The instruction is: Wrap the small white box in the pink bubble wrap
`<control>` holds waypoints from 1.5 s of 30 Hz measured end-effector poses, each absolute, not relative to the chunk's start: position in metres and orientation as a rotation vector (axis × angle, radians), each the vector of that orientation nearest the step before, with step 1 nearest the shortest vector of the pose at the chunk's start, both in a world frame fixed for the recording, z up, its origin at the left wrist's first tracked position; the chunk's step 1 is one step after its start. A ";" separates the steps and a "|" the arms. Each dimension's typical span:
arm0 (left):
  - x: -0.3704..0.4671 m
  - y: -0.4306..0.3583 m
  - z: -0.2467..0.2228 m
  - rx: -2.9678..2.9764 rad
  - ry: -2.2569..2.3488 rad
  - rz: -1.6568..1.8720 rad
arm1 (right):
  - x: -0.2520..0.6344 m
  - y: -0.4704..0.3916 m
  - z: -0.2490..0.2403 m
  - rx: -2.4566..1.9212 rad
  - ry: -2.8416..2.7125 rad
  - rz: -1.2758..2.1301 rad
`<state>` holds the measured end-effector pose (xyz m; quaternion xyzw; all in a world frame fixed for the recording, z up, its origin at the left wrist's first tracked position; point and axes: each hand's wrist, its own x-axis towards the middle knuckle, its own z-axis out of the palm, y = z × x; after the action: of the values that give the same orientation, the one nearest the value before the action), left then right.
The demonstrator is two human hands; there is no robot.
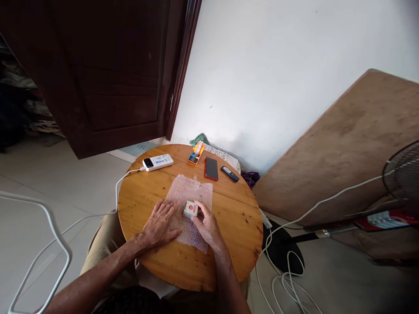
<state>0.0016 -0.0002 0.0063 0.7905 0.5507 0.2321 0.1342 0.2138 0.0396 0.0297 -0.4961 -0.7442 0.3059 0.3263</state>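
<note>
Dark brown, a panelled door (114,74) is standing at the upper left, beyond a round wooden table (242,218). On the table's left side a white power bank (159,162) is lying with its dark display end toward the left; a white cable (117,192) is plugging into that end and dropping over the table's edge. Nearer the person, the left hand (160,224) is lying palm down, fingers slightly spread and gripping nothing, pressing on the left part of a sheet of bubble wrap (193,187). A small printed box (190,209), bearing a red round mark, is sitting over the middle of that sheet, just beside the left fingertips; whether its underside is touching the wrap cannot be determined. At the far side, an orange and blue tape dispenser (195,155) is resting near the table's rim. The right hand (207,224) is holding the box from its right side, thumb and fingers narrowed around it. Beyond this hand a red-edged phone (211,168) is lying screen up, with a dark blue handset (229,173) lying near its right. Further right, a brown board (343,144) is leaning against the white wall (278,65), and a fan (402,174) is showing partly at the border.
</note>
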 end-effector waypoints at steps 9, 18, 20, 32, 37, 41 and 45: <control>-0.002 -0.001 0.004 2.329 1.561 0.744 | 0.220 0.023 0.049 -1.319 -1.971 0.682; -0.005 -0.004 0.008 2.295 1.566 0.811 | 0.225 -0.038 0.050 -1.302 -2.434 0.195; -0.007 -0.007 0.010 2.291 1.561 0.835 | 0.222 -0.040 0.045 -1.294 -2.388 0.102; 0.012 0.019 0.026 2.262 1.513 0.940 | 0.215 0.008 0.064 -1.378 -2.047 0.235; 0.024 0.043 0.031 2.001 1.411 1.044 | 0.216 0.033 0.064 -1.435 -1.941 0.463; 0.030 0.056 0.032 1.748 1.367 1.037 | 0.219 0.048 0.058 -1.455 -1.816 0.724; 0.033 0.064 0.028 1.592 1.340 1.040 | 0.223 0.055 0.050 -1.423 -1.697 0.904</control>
<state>0.0330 0.0636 0.0276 0.6283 0.5287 0.4105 0.3965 0.2226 0.0547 0.0500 -0.5535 -0.6602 0.3519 0.3660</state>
